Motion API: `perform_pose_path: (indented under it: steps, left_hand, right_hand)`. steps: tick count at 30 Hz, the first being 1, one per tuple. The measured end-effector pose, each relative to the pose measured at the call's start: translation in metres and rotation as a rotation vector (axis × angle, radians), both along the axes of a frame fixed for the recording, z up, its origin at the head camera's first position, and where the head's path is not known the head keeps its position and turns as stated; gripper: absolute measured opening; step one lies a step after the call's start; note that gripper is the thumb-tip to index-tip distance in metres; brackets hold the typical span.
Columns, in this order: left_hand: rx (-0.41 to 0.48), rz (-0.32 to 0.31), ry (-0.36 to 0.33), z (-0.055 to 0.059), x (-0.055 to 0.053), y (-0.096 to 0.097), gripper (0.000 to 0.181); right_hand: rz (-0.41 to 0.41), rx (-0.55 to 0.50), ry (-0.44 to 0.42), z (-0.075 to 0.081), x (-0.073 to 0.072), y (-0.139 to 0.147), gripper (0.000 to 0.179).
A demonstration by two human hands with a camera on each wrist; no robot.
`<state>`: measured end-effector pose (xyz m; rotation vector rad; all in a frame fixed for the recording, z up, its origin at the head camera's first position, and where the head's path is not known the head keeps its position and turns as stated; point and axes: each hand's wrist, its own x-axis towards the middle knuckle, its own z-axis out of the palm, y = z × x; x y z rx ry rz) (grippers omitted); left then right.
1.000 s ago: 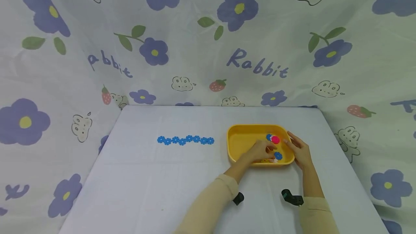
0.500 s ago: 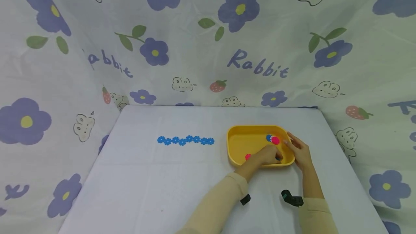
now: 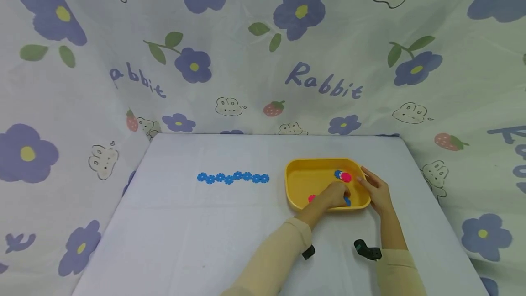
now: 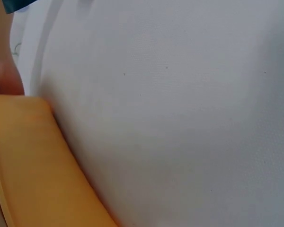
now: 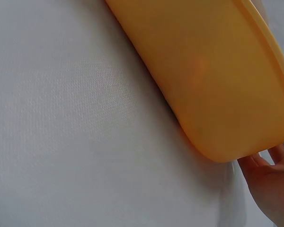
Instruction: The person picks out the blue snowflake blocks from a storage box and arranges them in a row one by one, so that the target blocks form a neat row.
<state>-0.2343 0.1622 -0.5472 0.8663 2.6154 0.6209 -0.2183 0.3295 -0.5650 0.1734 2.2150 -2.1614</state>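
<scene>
My left hand (image 3: 334,194) reaches into the yellow tray (image 3: 304,162), its fingers curled down near the front right corner. It pinches a blue flower-shaped disc (image 3: 347,201), which looks tilted and is partly covered by the fingers. My right hand (image 3: 380,195) grips the tray's right rim, thumb inside and fingers outside. In the right wrist view, the fingers of that hand (image 5: 274,184) touch the tray's outer wall (image 5: 213,94). A pink disc (image 3: 346,177) overlaps a blue disc (image 3: 338,174) at the back right inside the tray. Another pink disc (image 3: 312,198) lies beside the left wrist.
Left of the tray, a wavy row of several blue flower-shaped discs (image 3: 228,179) lies on the white tabletop (image 3: 185,232). Patterned cloth (image 3: 246,58) hangs behind and along the sides. Black wrist devices (image 3: 367,250) sit by both sleeves.
My left hand has moved right and down onto the blue disc, which went from lying flat to tilted at the fingers. A pink disc has come into sight. The right hand keeps its hold.
</scene>
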Motion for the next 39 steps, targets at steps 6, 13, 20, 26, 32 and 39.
perform_pose_path:
  steps: [6, 13, 20, 26, 32, 39]
  left_hand:
    - [0.001, -0.021, 0.009, 0.003, -0.001, -0.003, 0.017]
    - [0.009, -0.014, 0.031, 0.004, -0.002, -0.009, 0.026]
    - [0.307, 0.145, -0.044, -0.002, -0.009, -0.025, 0.027]
    - [0.562, 0.261, -0.132, 0.001, -0.016, -0.042, 0.018]
    - [0.657, 0.336, -0.199, 0.007, -0.017, -0.054, 0.022]
    - [0.719, 0.377, -0.205, 0.021, -0.014, -0.075, 0.028]
  right_hand:
    - [-0.002, -0.004, -0.001, 0.0, 0.0, -0.001, 0.06]
    - [-0.005, 0.034, -0.007, -0.001, -0.001, -0.001, 0.061]
    - [-0.005, 0.073, -0.028, 0.001, -0.001, -0.001, 0.063]
    - [-0.038, 0.053, -0.05, 0.002, 0.0, 0.001, 0.063]
    - [-0.052, 0.025, -0.058, 0.003, -0.001, -0.001, 0.065]
    - [-0.049, 0.062, -0.071, 0.004, 0.0, -0.002, 0.065]
